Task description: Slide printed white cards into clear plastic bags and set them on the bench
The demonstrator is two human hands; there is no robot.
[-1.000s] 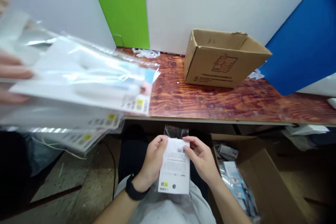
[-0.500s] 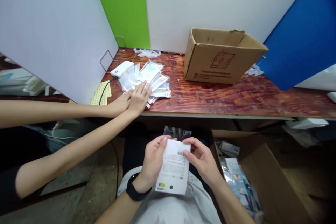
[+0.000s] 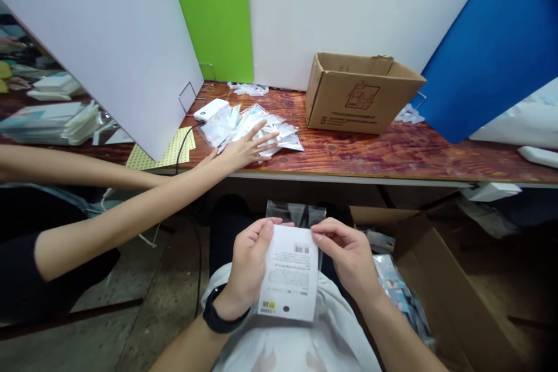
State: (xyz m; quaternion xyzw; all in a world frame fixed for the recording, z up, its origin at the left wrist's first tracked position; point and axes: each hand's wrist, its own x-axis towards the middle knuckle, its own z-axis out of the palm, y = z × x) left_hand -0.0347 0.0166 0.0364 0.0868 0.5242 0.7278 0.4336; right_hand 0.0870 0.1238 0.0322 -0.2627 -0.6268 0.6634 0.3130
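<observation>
Over my lap I hold a white printed card (image 3: pixel 290 279) with a barcode, small text and a yellow mark near its lower end. A clear plastic bag (image 3: pixel 296 212) lies at the card's far end, its flap spread beyond the edge. My left hand (image 3: pixel 253 261), with a dark band on the wrist, is closed on the card's left side, thumb on top. At the far right corner, my right hand (image 3: pixel 346 253) pinches the card and bag edge. How far the card sits inside the bag I cannot tell.
A co-worker's hand (image 3: pixel 248 148) reaches over a pile of bagged cards (image 3: pixel 279 128) on the wooden table (image 3: pixel 349 157). A carton (image 3: pixel 357 99) stands at the back. Beside my right arm, a floor carton (image 3: pixel 449 279) holds bagged cards. Panels rise behind the table.
The co-worker's hand has spread its fingers and moved right across the pile, which has shifted. The bag's flap now looks wider. My hands keep hold of the card.
</observation>
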